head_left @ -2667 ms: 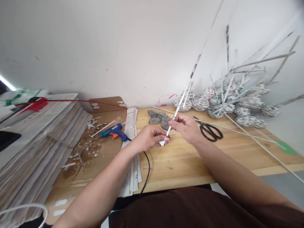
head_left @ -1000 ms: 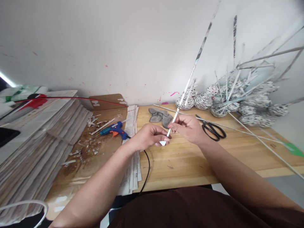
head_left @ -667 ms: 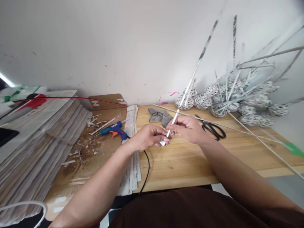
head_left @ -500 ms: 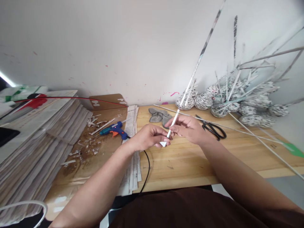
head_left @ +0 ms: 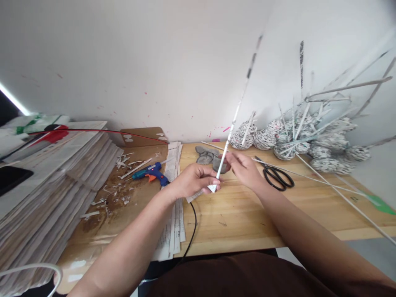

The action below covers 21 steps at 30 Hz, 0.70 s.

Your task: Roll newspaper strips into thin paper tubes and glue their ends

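Observation:
A thin tube of rolled newspaper (head_left: pixel 236 113) slants up and to the right over the table. Its lower end, where a small triangular flap of printed paper shows, is pinched between the thumb and fingers of my left hand (head_left: pixel 199 179). My right hand (head_left: pixel 243 168) is closed at the tube a little higher up, with the fingertips against it; part of its grip is hidden. Behind the hands lies a grey cloth (head_left: pixel 204 156) on the wood. Black scissors (head_left: pixel 278 177) rest to the right of my right hand.
A blue glue gun (head_left: pixel 151 171) lies left on cardboard among paper scraps (head_left: pixel 107 202). Newspaper strips (head_left: pixel 173 165) sit beside it, and a tall paper stack (head_left: pixel 77 177) stands farther left. Woven paper balls (head_left: pixel 264 134) line the wall; long paper sticks (head_left: pixel 331 183) cross the table's right side.
My right hand has shifted slightly up and away from the left hand. The tube's top has come lower and more of its length shows. My left hand keeps its pinch.

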Available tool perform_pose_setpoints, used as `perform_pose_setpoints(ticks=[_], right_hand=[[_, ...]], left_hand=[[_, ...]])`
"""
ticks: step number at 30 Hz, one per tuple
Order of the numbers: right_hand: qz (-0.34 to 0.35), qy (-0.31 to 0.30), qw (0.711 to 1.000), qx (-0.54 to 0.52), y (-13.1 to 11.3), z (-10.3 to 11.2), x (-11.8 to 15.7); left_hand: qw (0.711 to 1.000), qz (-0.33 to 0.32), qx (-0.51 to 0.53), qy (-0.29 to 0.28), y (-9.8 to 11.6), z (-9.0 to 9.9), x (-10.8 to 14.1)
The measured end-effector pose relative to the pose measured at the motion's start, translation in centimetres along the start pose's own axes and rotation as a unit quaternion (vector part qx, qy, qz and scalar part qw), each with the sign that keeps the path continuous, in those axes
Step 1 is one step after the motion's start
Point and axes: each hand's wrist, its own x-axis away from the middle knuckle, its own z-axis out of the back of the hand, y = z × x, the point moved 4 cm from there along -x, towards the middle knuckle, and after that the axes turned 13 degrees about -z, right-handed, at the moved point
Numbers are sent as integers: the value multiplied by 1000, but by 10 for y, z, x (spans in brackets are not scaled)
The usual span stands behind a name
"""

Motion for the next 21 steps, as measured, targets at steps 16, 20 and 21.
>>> perform_pose_setpoints(ticks=[16, 20, 21], right_hand=[[-52, 23, 885, 462, 18, -35, -65], [-34, 35, 899, 435, 17, -34, -63], [-22, 43, 906, 420, 14, -31, -62]], left_hand=[[995, -23, 22, 98, -2, 21, -2], [996, -27, -3, 87, 2, 17, -1], [996, -29, -3, 87, 3, 17, -1]])
